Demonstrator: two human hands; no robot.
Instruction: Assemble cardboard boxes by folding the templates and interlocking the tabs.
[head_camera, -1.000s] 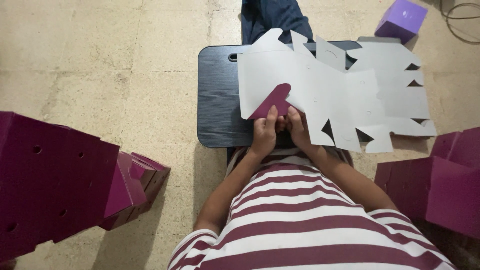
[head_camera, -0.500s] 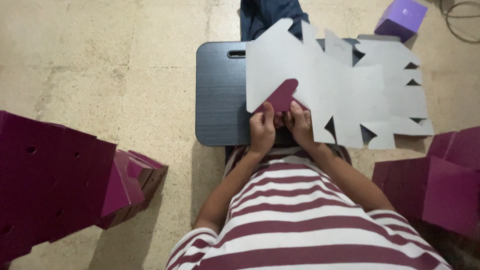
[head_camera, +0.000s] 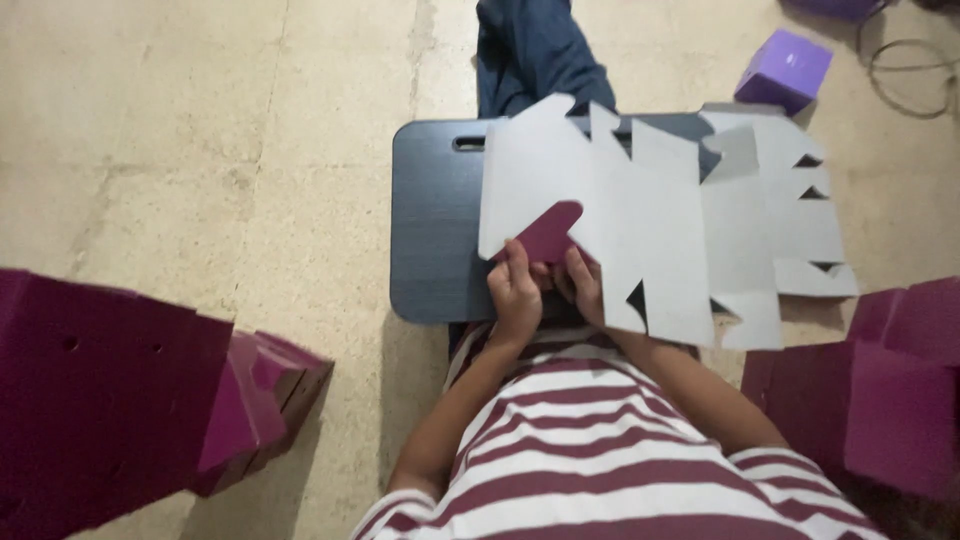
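Closest to me, my left hand (head_camera: 516, 297) and right hand (head_camera: 583, 285) sit side by side at the near edge of the flat die-cut cardboard sheet (head_camera: 660, 215), both closed on it where a maroon flap (head_camera: 548, 233) is turned up toward me. The sheet lies grey side up across the dark lap desk (head_camera: 432, 235), overhanging its right side. To fold this flap cleanly, I judge I should keep both thumbs tight along the crease and press evenly, so the score line bends rather than the panel. Stacks of finished maroon boxes (head_camera: 110, 390) flank me on the floor, and a small purple box (head_camera: 784, 69) stands farther off.
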